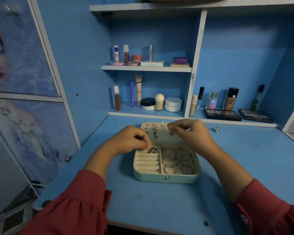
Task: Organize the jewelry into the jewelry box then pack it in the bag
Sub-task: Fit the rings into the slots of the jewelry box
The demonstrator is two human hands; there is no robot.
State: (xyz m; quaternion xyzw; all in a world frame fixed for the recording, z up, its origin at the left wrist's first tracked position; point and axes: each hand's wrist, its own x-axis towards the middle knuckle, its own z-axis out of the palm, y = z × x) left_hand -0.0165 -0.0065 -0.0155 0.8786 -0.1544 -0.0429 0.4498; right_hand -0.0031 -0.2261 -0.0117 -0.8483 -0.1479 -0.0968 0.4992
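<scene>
An open mint jewelry box (166, 178) sits mid-desk, its cream lid (159, 131) laid back with several earrings pinned on it. Thin bangles (177, 161) fill the right compartment. Cream ring rolls (148, 162) fill the left one. My left hand (131, 141) pinches a dark-stoned ring (153, 150) at the top ring roll. My right hand (192, 133) hovers over the lid's right side with thumb and fingers pinched; whether something tiny is between them I cannot tell. One loose silver ring (217, 129) lies on the desk to the right.
Blue desk (159, 204) with a back shelf of cosmetics (148, 100), two dark palettes (221, 114) at the right rear. A cabinet with printed doors (24, 116) stands at the left. No bag is in view.
</scene>
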